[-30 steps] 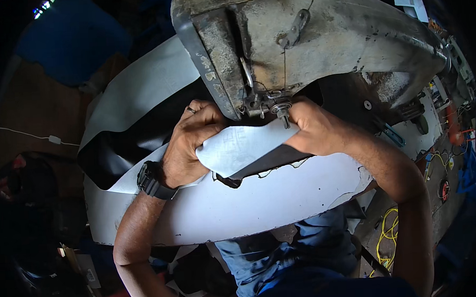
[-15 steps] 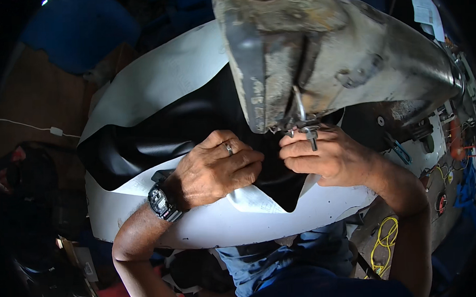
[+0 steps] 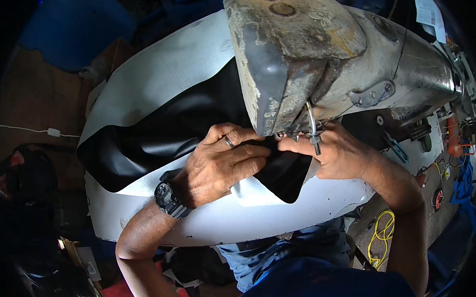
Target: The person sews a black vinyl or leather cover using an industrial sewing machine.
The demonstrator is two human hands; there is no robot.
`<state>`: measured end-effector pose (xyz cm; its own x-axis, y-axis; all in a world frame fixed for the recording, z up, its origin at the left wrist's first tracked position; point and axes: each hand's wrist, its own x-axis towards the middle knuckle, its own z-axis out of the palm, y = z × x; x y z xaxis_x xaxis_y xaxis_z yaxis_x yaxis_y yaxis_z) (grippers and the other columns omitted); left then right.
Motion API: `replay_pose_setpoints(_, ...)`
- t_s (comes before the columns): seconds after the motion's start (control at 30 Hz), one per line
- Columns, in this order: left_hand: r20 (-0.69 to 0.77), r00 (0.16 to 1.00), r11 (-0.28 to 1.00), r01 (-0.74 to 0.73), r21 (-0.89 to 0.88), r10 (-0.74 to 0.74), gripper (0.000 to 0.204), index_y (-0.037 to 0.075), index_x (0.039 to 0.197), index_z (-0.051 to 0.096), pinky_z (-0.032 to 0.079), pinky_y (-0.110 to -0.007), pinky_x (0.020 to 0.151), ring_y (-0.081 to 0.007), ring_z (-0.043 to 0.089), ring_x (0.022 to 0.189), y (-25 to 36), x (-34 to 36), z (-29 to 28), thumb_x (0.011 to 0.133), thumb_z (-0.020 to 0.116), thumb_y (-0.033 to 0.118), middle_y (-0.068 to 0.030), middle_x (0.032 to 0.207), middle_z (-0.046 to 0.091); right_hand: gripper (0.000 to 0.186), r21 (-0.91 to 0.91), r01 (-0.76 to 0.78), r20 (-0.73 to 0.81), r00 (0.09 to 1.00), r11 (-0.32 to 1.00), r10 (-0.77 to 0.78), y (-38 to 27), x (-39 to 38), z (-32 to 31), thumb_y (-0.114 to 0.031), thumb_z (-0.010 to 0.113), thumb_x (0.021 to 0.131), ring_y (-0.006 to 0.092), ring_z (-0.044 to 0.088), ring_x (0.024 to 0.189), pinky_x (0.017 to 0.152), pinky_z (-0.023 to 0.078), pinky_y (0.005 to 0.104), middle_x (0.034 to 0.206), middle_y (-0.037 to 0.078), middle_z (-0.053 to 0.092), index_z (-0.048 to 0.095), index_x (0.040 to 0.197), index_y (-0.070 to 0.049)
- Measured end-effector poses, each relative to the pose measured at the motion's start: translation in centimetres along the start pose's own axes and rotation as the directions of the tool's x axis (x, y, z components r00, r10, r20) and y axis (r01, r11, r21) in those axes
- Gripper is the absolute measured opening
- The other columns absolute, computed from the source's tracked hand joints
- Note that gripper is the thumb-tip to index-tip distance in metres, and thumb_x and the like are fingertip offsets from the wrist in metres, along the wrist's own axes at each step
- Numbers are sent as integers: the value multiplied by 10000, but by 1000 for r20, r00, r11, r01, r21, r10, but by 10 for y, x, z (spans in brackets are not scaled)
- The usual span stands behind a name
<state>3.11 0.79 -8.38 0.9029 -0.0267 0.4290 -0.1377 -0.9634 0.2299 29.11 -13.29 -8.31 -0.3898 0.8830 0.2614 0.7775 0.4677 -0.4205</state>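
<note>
Black sheet lies on the worktop, partly under the sewing machine. Your left hand and right hand meet it, fingers bent; grip cannot be confirmed. You appear to be aligning; next, feed evenly.

Two hands, one sewing machine, one wristwatch, one ring, one white tabletop

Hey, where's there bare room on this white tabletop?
The white tabletop is bare in front, between the leather-like black sheet and the near edge. It's crowded at the sewing machine head, with left hand and right hand close by.
</note>
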Motion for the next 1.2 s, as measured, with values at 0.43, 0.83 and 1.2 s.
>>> replay_pose_setpoints(0.43, 91, 996, 994, 21, -107, -11, 180, 125, 1061, 738, 445, -453, 1194, -201, 714, 1175, -5, -2, -1, 885, 700, 136, -28, 1218, 771, 138, -70, 174, 38, 984, 982, -172, -2, -3, -1, -45, 759, 848, 186, 686, 959, 918, 609, 361, 956, 34, 715, 740, 984, -59)
replay_pose_setpoints(0.83, 177, 984, 999, 10, -47, -1, 167, 131, 1049, 761, 438, -428, 1185, -197, 699, 1259, -4, -1, -5, 892, 709, 154, -38, 1296, 775, 116, -122, 203, 23, 979, 971, -202, -6, -7, 2, -91, 747, 895, 229, 707, 1101, 1044, 579, 396, 1110, 96, 758, 745, 989, -21)
replay_pose_setpoints(1.2, 128, 992, 999, -12, -47, 18, 230, 119, 1090, 785, 466, -474, 1188, -206, 726, 1207, -6, -5, -5, 865, 741, 135, -56, 1240, 789, 300, -119, 190, 63, 981, 975, -183, -4, -8, 5, -32, 777, 780, 279, 686, 1262, 1078, 572, 435, 1252, 101, 755, 772, 1080, -20)
